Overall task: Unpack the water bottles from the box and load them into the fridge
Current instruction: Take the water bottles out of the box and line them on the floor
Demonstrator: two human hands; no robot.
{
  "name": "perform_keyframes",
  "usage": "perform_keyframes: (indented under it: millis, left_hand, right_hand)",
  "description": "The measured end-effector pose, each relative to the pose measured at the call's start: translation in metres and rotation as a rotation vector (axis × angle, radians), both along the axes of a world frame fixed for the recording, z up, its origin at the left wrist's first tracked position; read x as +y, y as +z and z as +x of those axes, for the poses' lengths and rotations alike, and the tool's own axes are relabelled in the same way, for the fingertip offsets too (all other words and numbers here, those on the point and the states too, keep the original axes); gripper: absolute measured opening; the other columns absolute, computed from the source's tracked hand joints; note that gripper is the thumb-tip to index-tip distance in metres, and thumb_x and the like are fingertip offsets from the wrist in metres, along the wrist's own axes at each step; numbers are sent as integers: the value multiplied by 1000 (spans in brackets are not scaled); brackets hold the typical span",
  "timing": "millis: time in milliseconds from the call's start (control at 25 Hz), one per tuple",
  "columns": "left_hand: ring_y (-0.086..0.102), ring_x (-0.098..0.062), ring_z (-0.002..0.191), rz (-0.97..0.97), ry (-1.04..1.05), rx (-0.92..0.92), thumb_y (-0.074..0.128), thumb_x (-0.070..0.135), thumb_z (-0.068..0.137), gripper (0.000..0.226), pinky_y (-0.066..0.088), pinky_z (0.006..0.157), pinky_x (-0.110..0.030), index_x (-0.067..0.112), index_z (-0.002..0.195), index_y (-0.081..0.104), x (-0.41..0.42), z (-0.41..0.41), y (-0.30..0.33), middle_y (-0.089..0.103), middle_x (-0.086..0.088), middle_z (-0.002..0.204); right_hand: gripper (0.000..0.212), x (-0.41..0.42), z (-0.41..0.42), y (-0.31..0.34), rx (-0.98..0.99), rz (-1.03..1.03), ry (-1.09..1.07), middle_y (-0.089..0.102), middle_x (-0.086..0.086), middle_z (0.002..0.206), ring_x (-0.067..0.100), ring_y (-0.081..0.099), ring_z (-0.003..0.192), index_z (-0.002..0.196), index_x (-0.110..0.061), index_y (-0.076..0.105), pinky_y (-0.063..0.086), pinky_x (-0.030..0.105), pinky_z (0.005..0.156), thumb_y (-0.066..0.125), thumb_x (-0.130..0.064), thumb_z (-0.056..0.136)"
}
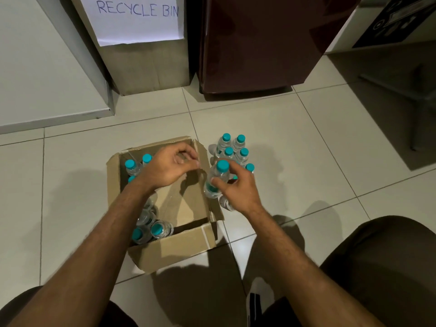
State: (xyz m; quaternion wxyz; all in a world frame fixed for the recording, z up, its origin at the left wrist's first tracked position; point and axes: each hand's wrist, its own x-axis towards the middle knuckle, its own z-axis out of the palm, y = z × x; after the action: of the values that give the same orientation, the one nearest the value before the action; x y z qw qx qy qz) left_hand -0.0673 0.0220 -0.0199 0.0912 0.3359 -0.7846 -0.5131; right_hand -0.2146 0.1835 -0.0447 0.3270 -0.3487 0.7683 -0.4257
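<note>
An open cardboard box (181, 246) sits on the tiled floor, with several clear teal-capped water bottles (160, 228) along its left side. My right hand (238, 187) grips one bottle (217, 178) just past the box's right wall. Behind it, several more bottles (233, 147) stand in a cluster on the floor. My left hand (169, 166) hovers over the box's far right corner with its fingers loosely curled, and I see nothing in it. The dark maroon fridge (254, 48) stands shut at the back.
A tall cardboard box (146, 64) labelled "RECYCLE BIN" stands left of the fridge. A white panel (47, 67) fills the far left. At the right are a table leg (416, 128) and a shelf. My knees and a sock (257, 300) show at the bottom.
</note>
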Motion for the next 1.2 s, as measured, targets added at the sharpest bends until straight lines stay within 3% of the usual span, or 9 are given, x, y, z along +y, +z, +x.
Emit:
perform_keyframes:
  millis: [120,280,440,560,640,800,960,1200]
  left_hand:
    - [62,-2,85,-24,-14,-81,69,19,91,12,50,76,-28,25,101,67,-5,10,-22,65,11,97]
    - [64,-13,92,-54,-76,-186,66,18,93,11,54,84,-37,25,102,67,-8,16,-42,66,6,99]
    - [64,-14,93,-81,-115,-224,63,20,94,12,55,87,-42,23,105,66,-12,16,-48,65,3,102]
    - [62,-13,92,-97,-127,-243,64,20,94,13,54,86,-41,23,106,66,-12,16,-51,64,5,102]
    - [61,-13,95,-100,-131,-248,64,20,94,12,53,85,-39,24,106,65,-12,17,-52,63,5,103]
    - [59,-10,95,-116,-125,-245,63,19,95,13,50,82,-33,22,107,65,-9,17,-51,62,6,103]
    - [59,-10,92,-142,-120,-211,62,14,95,13,49,79,-30,18,107,66,-6,22,-53,63,4,98]
    - [62,-16,85,-185,-113,-225,64,14,93,12,56,78,-40,15,106,66,-15,41,-63,64,0,94]
  right_hand:
    - [51,25,-13,5,-38,-22,-68,59,-9,128,2,59,111,133,-20,58,53,20,90,75,-20,85]
    - [46,55,-13,-14,15,15,-134,55,-10,115,0,57,104,125,-17,62,49,10,84,78,-18,82]
    - [40,79,-8,-43,13,130,-203,55,-12,110,3,57,100,117,-22,62,49,15,82,78,-19,80]
    - [41,89,-2,-61,20,192,-280,55,-8,111,8,59,97,113,-23,56,48,13,77,79,-16,79]
    - [44,94,0,-75,26,238,-308,54,-7,110,11,59,95,112,-23,52,52,19,78,79,-15,79]
    - [58,97,1,-101,-19,345,-300,52,0,121,17,60,105,126,-22,44,57,35,93,77,-8,81]
    - [79,95,0,-114,-83,338,-297,50,0,124,17,58,107,144,-27,33,53,34,96,77,-7,82]
    - [86,85,-4,-117,-125,298,-297,50,-2,119,17,59,104,147,-28,27,54,38,96,78,-7,81]
